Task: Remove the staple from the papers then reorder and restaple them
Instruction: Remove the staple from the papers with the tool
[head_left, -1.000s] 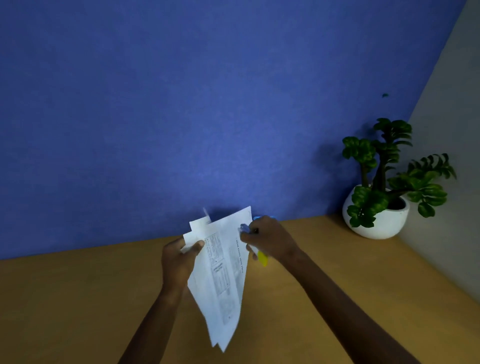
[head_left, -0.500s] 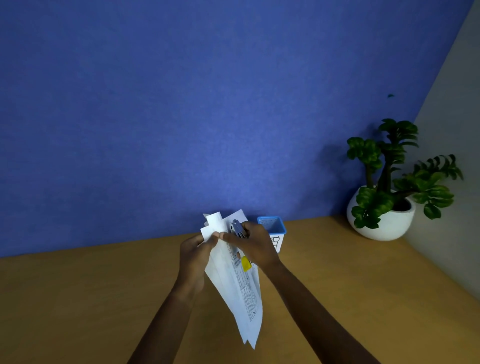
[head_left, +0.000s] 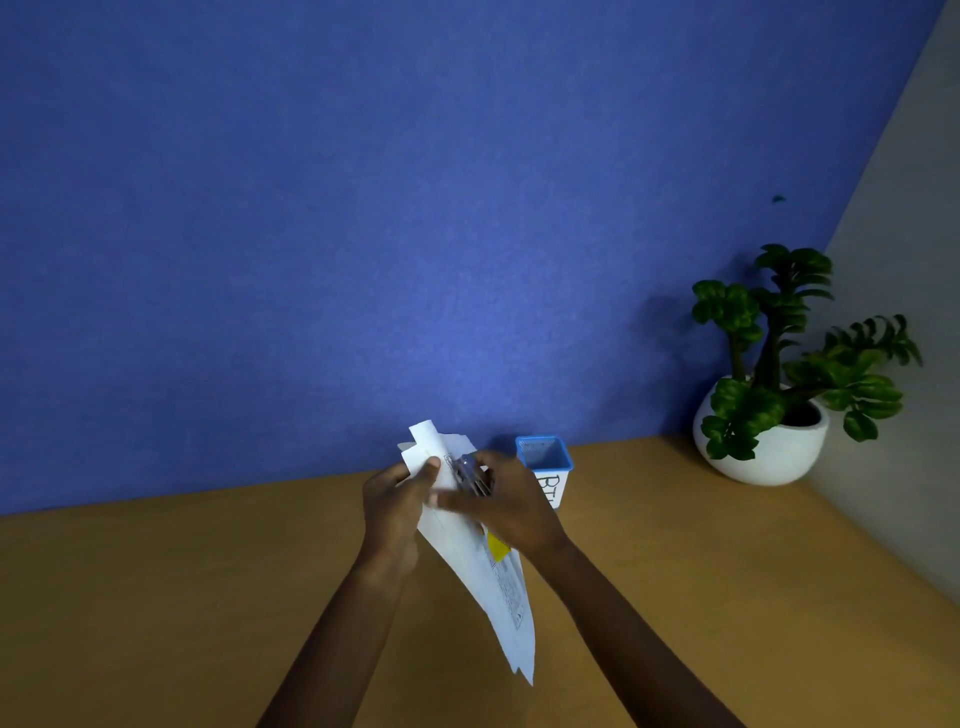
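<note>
**Right hand (head_left: 511, 512) shifted left onto papers (head_left: 498, 587)**

It grips a silver-and-yellow tool (head_left: 470, 475) against the papers' top corner. The left hand (head_left: 395, 499) pinches the same corner. The sheets hang in the air over the table (head_left: 156, 597).

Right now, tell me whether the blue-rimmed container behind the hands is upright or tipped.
Upright: the container stands on the desk, its blue-rimmed opening facing up; the right hand hides part of its base.
</note>
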